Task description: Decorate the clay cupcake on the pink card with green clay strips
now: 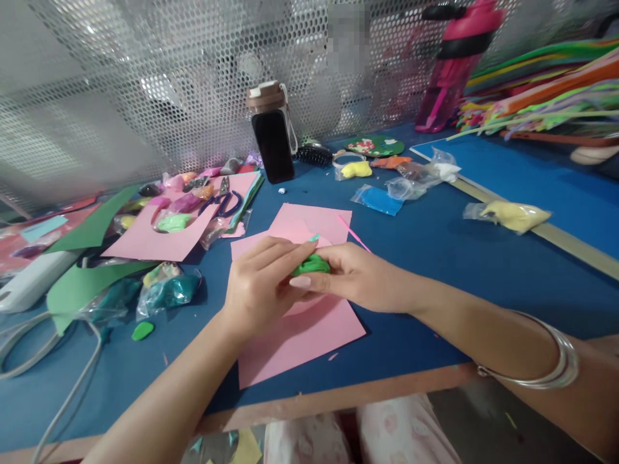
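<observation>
A lump of bright green modelling clay (pixel 312 264) is held between my two hands above the table. My left hand (pixel 264 277) closes round its left side, with the fingers lying over the top. From the right, my right hand (pixel 351 274) grips the clay, its thumb across the front. My fingers cover part of the lump. Under the hands lie sheets of pink paper (pixel 294 348). A thin pink stick (pixel 354 233) rests by the right hand, and a small flat green clay piece (pixel 143 331) sits on the table at left.
Scissors (pixel 227 203), cut pink paper (pixel 145 235) and several bagged clays crowd the left, near a grey cable (pixel 87 374). A dark bottle (pixel 273 138) and a pink bottle (pixel 454 71) stand at the back. Bagged yellow clay (pixel 520 216) and pipe cleaners (pixel 546 96) are at right.
</observation>
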Demonstrator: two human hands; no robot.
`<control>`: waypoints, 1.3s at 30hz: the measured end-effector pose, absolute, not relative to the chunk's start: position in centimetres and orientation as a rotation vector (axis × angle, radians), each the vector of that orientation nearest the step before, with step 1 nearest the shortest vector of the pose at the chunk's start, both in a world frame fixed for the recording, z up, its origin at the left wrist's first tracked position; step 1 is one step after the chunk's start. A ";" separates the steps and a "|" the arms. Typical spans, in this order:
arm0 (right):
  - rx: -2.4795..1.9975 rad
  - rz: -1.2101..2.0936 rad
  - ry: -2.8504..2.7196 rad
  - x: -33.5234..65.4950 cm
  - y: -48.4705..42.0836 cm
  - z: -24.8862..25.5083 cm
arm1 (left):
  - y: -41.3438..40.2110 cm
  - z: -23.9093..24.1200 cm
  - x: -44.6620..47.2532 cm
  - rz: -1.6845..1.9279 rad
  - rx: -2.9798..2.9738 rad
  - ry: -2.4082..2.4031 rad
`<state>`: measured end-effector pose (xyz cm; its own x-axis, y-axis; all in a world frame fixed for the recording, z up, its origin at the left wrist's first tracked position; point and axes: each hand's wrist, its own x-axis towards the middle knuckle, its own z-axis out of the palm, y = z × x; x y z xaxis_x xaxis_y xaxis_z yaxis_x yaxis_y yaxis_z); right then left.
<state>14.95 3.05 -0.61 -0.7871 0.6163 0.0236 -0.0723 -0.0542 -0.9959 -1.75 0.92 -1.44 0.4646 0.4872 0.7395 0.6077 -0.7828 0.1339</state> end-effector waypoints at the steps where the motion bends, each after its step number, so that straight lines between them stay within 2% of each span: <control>1: -0.577 1.919 -1.727 14.9 3.1 -0.6 | 0.9 -1.4 -1.7 -1.220 -2.556 -0.923; 7: -0.692 1.871 -1.662 15.1 3.6 -0.3 | 0.6 -0.5 -2.4 -1.282 -2.597 -1.131; 11: -0.624 1.922 -1.460 15.3 4.1 -0.5 | 0.7 -0.3 -3.0 -1.638 -2.288 -1.520; 14: -0.501 2.032 -1.426 15.4 4.1 -0.6 | 0.9 -0.4 -3.1 -1.795 -2.219 -1.549; 17: -0.376 2.064 -1.526 15.4 3.7 -0.5 | 0.9 -0.8 -2.7 -1.565 -2.472 -1.377; 20: -0.431 2.016 -1.746 15.3 3.3 -0.5 | 0.8 -1.2 -2.1 -1.329 -2.612 -1.150; 25: -0.518 2.157 -1.597 15.0 3.5 -0.6 | 1.0 -1.1 -1.8 -1.240 -2.551 -0.856; 28: -0.578 2.152 -1.547 15.1 3.9 -0.5 | 0.9 -0.6 -2.1 -1.263 -2.533 -0.900; 36: -0.457 2.062 -1.386 15.7 4.4 -0.8 | 0.9 -0.3 -3.2 -1.615 -2.156 -1.418; 39: -0.342 2.106 -1.422 15.4 4.0 -0.8 | 0.9 -0.6 -2.8 -1.508 -2.338 -1.379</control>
